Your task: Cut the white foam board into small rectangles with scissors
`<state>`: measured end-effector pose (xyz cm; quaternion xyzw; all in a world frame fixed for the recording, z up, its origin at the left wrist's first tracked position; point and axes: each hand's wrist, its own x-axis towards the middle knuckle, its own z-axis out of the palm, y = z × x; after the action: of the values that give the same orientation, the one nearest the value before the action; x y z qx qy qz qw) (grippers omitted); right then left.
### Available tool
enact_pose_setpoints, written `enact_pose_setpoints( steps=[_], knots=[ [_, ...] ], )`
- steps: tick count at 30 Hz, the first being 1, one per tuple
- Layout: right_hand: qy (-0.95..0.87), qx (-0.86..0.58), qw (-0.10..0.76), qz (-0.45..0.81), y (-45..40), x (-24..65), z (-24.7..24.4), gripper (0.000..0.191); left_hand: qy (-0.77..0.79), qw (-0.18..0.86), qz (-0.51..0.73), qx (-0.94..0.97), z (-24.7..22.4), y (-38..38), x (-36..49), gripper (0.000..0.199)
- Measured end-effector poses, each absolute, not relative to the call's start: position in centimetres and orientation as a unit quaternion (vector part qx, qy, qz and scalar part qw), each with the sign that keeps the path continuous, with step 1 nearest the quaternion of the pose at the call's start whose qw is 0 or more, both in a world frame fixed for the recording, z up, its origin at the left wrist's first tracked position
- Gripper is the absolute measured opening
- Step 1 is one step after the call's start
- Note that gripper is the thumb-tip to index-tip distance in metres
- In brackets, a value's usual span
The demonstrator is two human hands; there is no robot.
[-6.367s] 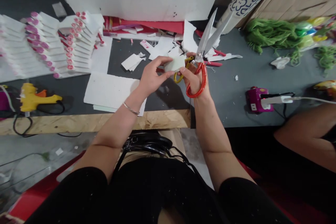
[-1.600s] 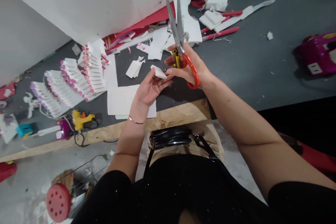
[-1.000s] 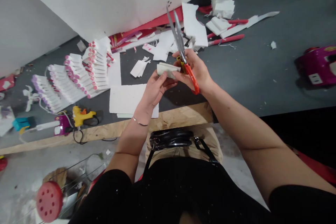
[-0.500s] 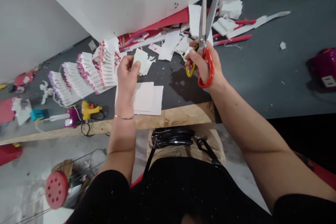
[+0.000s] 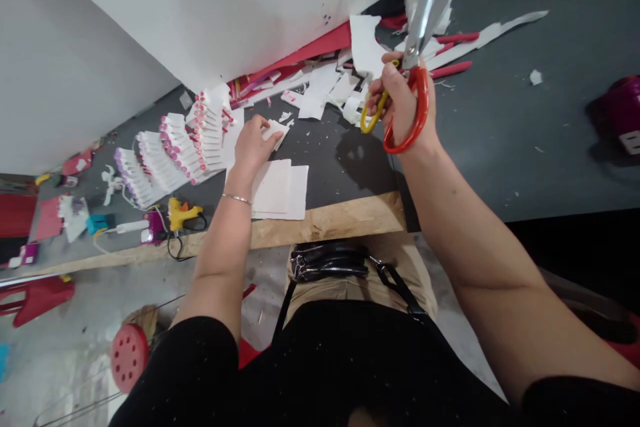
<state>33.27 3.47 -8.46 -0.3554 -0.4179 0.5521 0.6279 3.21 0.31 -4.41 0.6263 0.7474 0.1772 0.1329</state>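
My left hand [image 5: 254, 144] is low over the grey tabletop, thumb and fingers closed around small white paper pieces [image 5: 277, 130]. Its fingers partly cover them, so how many it grips is unclear. Just below lie larger white sheets [image 5: 280, 190], stacked unevenly near the table's front edge. My right hand [image 5: 403, 97] is raised on the other side, wrapped around large scissors [image 5: 421, 30] with one red and one yellow handle loop. The blades point away from me, slightly apart, with nothing seen between them.
White strips with pink and purple tips [image 5: 173, 147] lie fanned out at left, near a yellow glue gun [image 5: 183, 213]. Paper scraps [image 5: 320, 90] and red strips gather along the white panel [image 5: 225, 7]. A purple device [image 5: 625, 113] is at far right.
My left hand has lowered with the small pale paper piece it held up, down to the pile on the table. My right hand has moved right with the scissors, whose blades are closer together.
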Motion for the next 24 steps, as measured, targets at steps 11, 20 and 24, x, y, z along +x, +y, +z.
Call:
enact_pose_setpoints(
  steps=[11,20,24],
  knots=[
    [-0.38,-0.346,0.658,0.55,3.4,32.7,-8.2,0.064,0.78,0.144,0.192,0.578,-4.9,1.6,1.9,0.045],
    [-0.332,-0.36,0.673,0.554,4.8,33.5,-9.1,0.055,0.713,0.14,0.286,0.625,-2.9,2.5,6.2,0.014],
    [-0.4,-0.375,0.66,0.514,5.6,34.1,-9.9,0.059,0.646,0.224,0.311,0.66,-3.4,6.9,12.2,0.029]
  ],
)
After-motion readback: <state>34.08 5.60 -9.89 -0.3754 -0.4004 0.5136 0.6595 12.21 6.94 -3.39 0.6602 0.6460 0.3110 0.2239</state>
